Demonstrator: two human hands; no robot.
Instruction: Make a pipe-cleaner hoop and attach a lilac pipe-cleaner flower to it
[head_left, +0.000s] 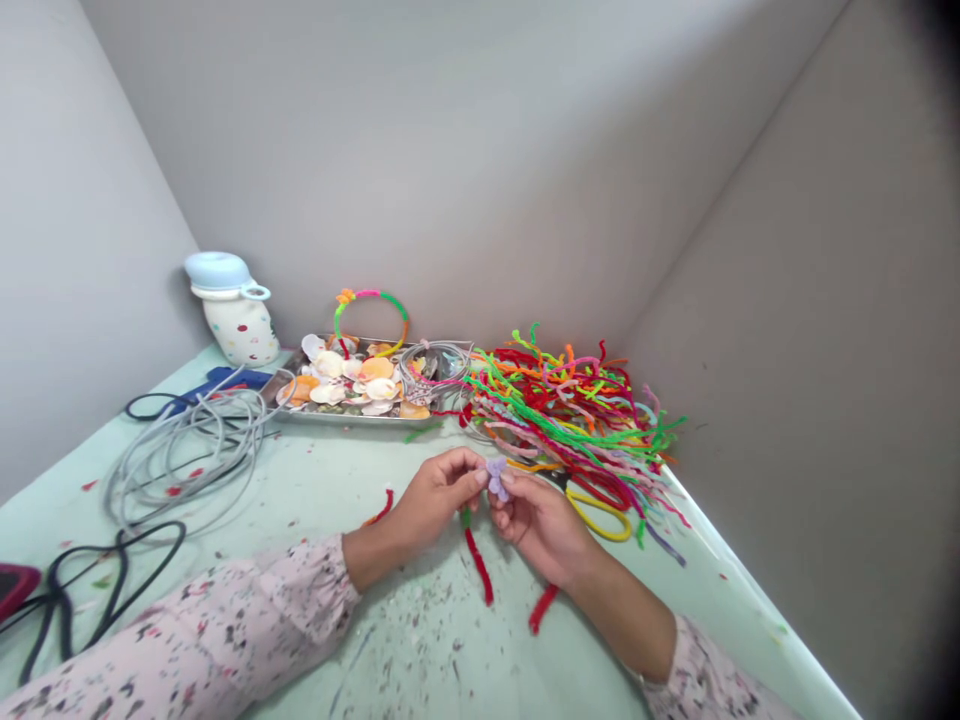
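Observation:
A small purple flower shape (496, 480), fuzzy like bent pipe cleaner, is pinched between my two hands over the middle of the table. My left hand (448, 485) grips its left side with thumb and forefinger. From the right, my right hand (536, 515) closes on its other edge. Below my left fingers a red pipe cleaner piece (478, 568) with a green end hangs or lies; I cannot tell whether it is held. Another red piece (543, 608) shows beside my right wrist. Yellow-handled scissors (600, 515) lie just beyond my right hand, partly hidden.
A metal tray (360, 420) holds shells, with a colourful pipe cleaner ring (407, 318) standing on it. Many pipe cleaners (570, 410) are heaped at the right. At the left are coiled grey wire (112, 490), a black cord (64, 600), a blue tool (225, 380) and a white bottle (240, 325).

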